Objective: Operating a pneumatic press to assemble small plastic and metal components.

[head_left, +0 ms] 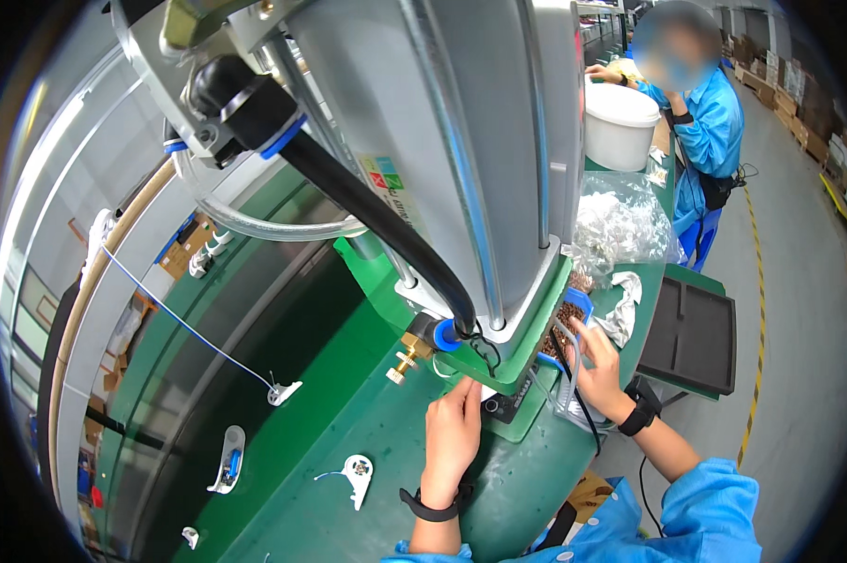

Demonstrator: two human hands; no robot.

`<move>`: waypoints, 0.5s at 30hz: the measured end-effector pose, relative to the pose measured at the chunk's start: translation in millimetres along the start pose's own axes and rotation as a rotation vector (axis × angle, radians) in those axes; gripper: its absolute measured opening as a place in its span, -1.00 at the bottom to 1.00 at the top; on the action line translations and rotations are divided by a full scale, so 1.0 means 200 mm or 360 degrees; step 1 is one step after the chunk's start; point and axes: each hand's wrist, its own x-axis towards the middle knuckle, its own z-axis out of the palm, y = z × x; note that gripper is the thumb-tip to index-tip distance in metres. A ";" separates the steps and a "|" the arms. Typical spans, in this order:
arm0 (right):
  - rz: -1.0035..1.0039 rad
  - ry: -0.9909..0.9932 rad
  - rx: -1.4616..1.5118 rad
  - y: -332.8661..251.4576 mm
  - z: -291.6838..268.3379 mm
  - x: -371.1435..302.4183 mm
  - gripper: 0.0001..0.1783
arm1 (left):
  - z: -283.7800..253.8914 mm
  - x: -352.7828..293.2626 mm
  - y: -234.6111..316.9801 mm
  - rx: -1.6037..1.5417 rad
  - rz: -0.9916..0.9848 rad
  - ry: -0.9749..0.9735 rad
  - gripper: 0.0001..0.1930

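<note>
My left hand (452,428) reaches up to the base of a pneumatic press, its fingers closed together at the edge of the green press plate (513,375). What they hold is mostly hidden there; a bit of white shows beside the fingertips. The grey press cylinder (442,150) towers over both hands. On the right, my right hand (600,372) is beside a blue tray (580,302) of small brown pieces (566,324). Its thumb and forefinger are apart, with nothing visible between them. A pale bent tube (569,375) and a black cable run close to it.
White curved parts, one with a wire (358,477) and one with blue inside (229,460), lie left on the green bench and belt. A clear bag of white pieces (620,225), a white bucket (620,127) and a black tray (691,333) stand right. A co-worker (710,122) sits beyond.
</note>
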 end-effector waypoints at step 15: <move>-0.0459 -0.0945 -0.0721 0.38 0.30 0.28 -0.85 | 0.02 0.00 -0.01 0.0106 -0.0035 -0.0083 -0.81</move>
